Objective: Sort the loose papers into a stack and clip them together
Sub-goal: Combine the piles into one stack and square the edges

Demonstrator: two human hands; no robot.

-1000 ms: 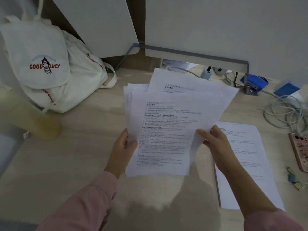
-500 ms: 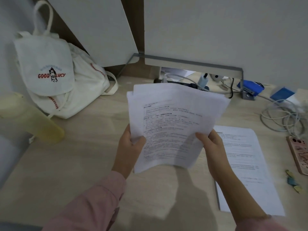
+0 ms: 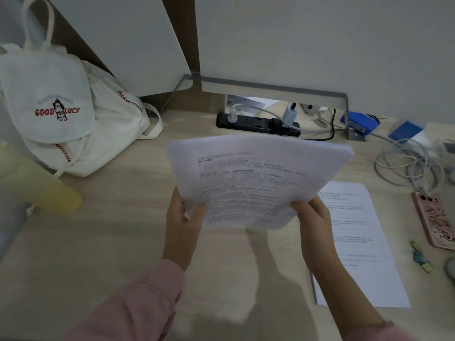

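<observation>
A bundle of printed white papers (image 3: 256, 178) is held up above the wooden desk (image 3: 103, 232), tilted away from me, its edges nearly even. My left hand (image 3: 183, 222) grips its lower left edge, thumb on the front. My right hand (image 3: 311, 217) grips the lower right edge. Another printed sheet (image 3: 357, 242) lies flat on the desk to the right, under my right forearm. Small coloured clips (image 3: 421, 258) lie near the desk's right edge.
A white canvas bag (image 3: 64, 114) leans at the back left, with a yellow bottle (image 3: 44, 190) lying beside it. A black power strip (image 3: 256, 123), a blue stapler (image 3: 362, 123), coiled cables (image 3: 408, 168) and a pink phone (image 3: 435, 222) sit along the back and right.
The fanned-out sheets have been squared into one even bundle, and it has tipped further away from me. Both hands kept their grip on the lower edges.
</observation>
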